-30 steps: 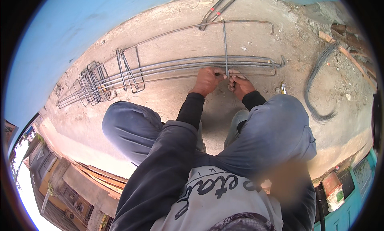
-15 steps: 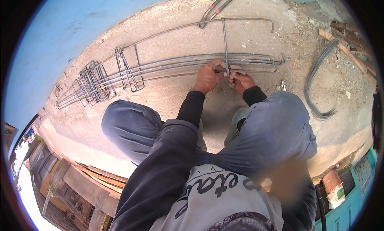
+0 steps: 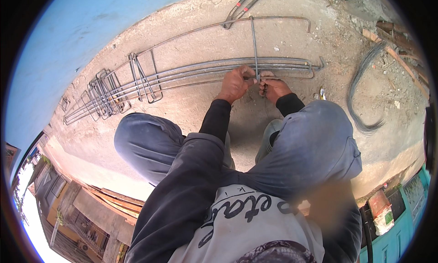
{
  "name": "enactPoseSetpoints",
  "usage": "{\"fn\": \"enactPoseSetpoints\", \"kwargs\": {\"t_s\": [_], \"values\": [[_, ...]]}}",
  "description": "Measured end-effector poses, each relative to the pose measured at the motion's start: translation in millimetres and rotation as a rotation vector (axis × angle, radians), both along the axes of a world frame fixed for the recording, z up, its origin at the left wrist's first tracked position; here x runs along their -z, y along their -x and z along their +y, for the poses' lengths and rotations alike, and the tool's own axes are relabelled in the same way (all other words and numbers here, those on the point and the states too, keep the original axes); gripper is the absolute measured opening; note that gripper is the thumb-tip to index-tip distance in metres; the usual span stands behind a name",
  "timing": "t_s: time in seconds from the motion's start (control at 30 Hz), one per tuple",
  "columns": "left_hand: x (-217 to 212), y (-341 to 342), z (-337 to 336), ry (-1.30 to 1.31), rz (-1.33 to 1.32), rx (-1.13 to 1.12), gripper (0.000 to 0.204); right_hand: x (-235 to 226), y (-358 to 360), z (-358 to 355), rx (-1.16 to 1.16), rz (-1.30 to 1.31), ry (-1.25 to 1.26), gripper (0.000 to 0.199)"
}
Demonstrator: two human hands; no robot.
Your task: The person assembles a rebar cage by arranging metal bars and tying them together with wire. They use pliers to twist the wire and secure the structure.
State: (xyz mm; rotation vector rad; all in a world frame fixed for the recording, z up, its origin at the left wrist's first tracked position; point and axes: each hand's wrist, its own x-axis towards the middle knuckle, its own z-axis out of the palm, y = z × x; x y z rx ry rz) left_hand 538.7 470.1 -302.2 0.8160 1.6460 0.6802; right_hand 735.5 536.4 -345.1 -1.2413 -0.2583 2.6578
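Observation:
Long steel rebar rods [image 3: 191, 73] lie side by side on the ground before me, some with hooked ends. A rebar stirrup [image 3: 254, 39] stands across them and reaches to a separate hooked bar [image 3: 196, 32] beyond. My left hand [image 3: 235, 84] is closed on the nearest rod, just left of the stirrup's near end. On the other side of that crossing, my right hand [image 3: 275, 89] has its fingers pinched together; what they hold is too small to tell. More stirrups [image 3: 106, 93] are bunched around the rods at the left, with a few looser stirrups [image 3: 145, 78] beside them.
A long-handled cutting tool [image 3: 242, 11] with red bands lies beyond the bars. To the right are a bent bundle of thin wire [image 3: 353, 90], a wooden strip [image 3: 397, 58] and rubble. A blue wall [image 3: 73, 39] runs along the far left. My knees flank the work.
Both hands stay at the crossing of rod and stirrup. The right fingers have shifted slightly around it. The bars sit a little higher in the picture.

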Motion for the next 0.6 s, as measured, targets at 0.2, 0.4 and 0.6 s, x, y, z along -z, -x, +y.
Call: {"fn": "enactPoseSetpoints", "kwargs": {"t_s": [0.2,0.4,0.6], "values": [[-6.6,1.5,4.4,0.040,0.019,0.040,0.022,-24.8,6.8,1.1,0.039,-0.045,0.032,0.018],[-2.4,6.2,5.5,-0.004,-0.029,0.040,0.020,-15.6,18.3,1.8,-0.036,-0.180,-0.035,0.013],[2.9,7.8,6.6,-0.022,-0.049,0.039,0.019,-10.6,11.9,-2.8,-0.051,-0.135,-0.083,0.020]]}}
